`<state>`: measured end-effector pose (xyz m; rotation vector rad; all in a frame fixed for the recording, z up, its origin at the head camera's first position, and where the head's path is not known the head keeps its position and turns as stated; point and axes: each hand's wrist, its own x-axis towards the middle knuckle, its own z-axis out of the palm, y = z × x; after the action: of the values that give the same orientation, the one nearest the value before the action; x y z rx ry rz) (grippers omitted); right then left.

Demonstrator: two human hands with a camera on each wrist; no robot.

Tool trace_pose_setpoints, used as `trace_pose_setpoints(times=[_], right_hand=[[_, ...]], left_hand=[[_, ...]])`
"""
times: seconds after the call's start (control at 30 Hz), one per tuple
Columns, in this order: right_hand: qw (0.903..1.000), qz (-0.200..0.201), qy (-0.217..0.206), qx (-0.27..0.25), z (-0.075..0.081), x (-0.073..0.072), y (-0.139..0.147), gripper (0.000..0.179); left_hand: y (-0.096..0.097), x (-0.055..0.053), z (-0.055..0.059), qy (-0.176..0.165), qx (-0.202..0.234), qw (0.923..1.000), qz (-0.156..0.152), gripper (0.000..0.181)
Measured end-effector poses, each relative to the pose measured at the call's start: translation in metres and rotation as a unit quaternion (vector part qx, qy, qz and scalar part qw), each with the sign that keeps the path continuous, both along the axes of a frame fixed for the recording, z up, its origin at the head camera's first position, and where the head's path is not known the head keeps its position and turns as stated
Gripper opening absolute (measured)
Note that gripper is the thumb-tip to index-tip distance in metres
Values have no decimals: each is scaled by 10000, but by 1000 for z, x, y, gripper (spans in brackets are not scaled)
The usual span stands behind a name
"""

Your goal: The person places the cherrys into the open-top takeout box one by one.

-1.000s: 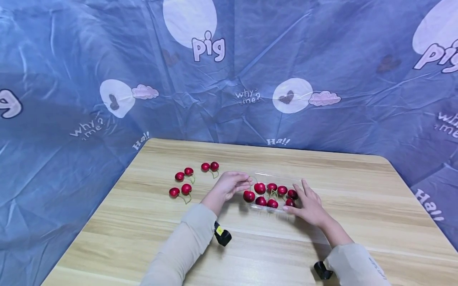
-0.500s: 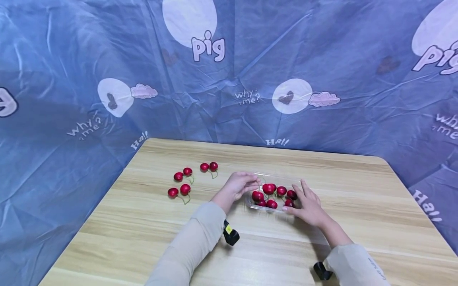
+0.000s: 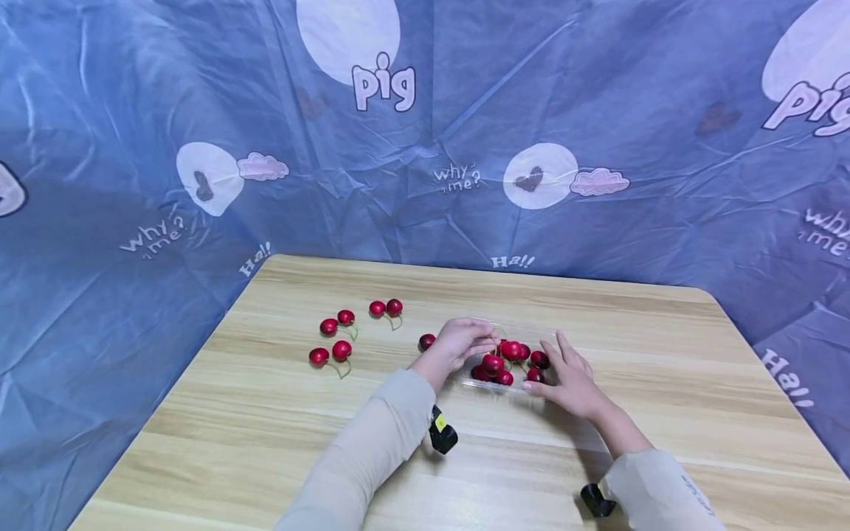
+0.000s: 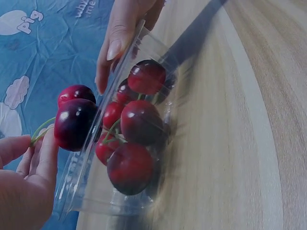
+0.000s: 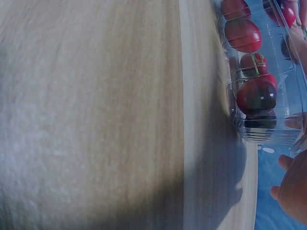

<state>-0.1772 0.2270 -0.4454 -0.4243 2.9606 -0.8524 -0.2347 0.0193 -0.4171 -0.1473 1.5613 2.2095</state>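
While both sleeved forearms slant forward over the wooden surface (image 3: 518, 472), the clear box (image 4: 98, 191) sits between the two hands. Spread, the right grip (image 3: 572, 376) straddles the box's right end, thumb toward the near rim and fingers toward the far side. The left grip (image 3: 462, 342) pinches, thumb against fingers, holding a cherry pair (image 4: 76, 125) by its green stems (image 4: 43, 125) at the box's left part, just beside more cherries (image 4: 140, 122) inside.

Of the views, the head one alone shows three other pairs (image 3: 346, 317) lying left of the box; the left wrist one makes the pinched stems plain.

The right wrist view cuts off the box and the right hand; how firmly that hand bears on the plastic cannot be told. One single cherry (image 3: 427, 341) peeks out behind the left hand, its stem hidden.
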Motion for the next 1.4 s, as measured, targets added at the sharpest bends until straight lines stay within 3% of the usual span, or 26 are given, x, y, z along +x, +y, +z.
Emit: trace_pose_setpoints(times=[0.6,1.13,1.4], right_hand=[[9999,-7,88,88,-2,0,-2,86],[9999,-44,124,100,-1,-1,-2,85],[9999,-50,66,66,-2,-1,-2,87]], left_hand=[[24,1,-13,-64,66,10000,3,23],[34,0,-18,-302,311,9987,271,12],[32,2,-19,-356,-79,9988,315,17]])
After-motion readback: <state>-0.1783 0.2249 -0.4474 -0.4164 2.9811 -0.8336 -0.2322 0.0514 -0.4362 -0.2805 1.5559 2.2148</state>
